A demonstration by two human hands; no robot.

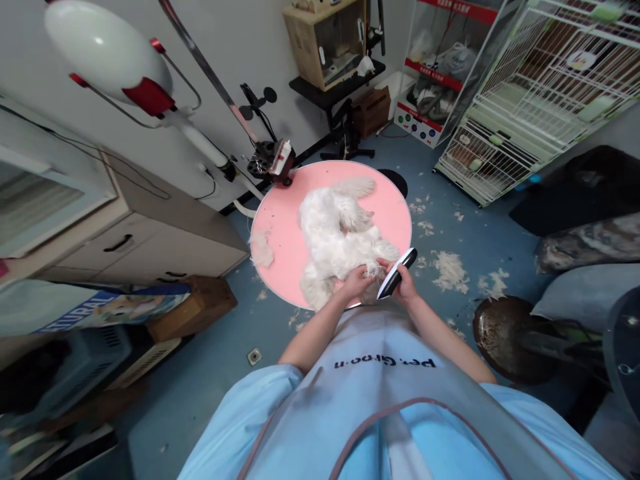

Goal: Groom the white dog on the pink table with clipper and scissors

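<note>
A white dog (327, 250) lies on a round pink table (280, 207), its fur short on the body and longer at the ends. My left hand (357, 281) is closed on the dog at the near edge of the table; which part it grips is partly hidden by fur. Just to the right, my right hand (407, 288) is wrapped round a black and white hair clipper (399, 272), which is tilted with one end pointing down and left. Fingers of this hand also reach toward the dog's fur. A loose tuft of cut hair (262, 249) rests at the table's left side.
Cut hair (450, 271) is scattered over the blue floor. On the left stand a white dryer (107, 50) on an arm and a cabinet (145, 240). A holder with tools (270, 160) adjoins the table's back left. Wire cages (530, 120) and a round stool (500, 340) are on the right.
</note>
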